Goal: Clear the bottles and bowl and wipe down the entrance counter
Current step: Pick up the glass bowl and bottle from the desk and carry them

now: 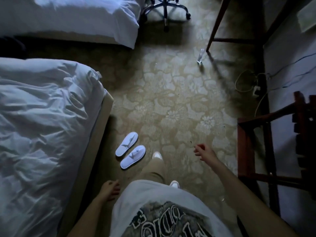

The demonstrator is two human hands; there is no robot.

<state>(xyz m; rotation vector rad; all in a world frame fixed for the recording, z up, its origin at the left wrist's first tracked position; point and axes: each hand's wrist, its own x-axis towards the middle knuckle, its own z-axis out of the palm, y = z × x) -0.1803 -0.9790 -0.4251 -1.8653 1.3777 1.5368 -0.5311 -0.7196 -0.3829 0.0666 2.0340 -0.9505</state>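
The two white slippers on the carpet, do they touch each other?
Cannot tell. In the head view the upper slipper and the lower slipper lie side by side, edges meeting; no gap shows, but contact is not plain.

White slippers (130,150) on carpet (179,103) beside bed (42,117).

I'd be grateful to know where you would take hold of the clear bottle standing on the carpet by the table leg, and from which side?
Grip the clear bottle around its body, below the narrower top. It stands upright on the carpet, with the table leg close on its far right, so coming from the open carpet side with the right hand, which holds nothing, looks safest.
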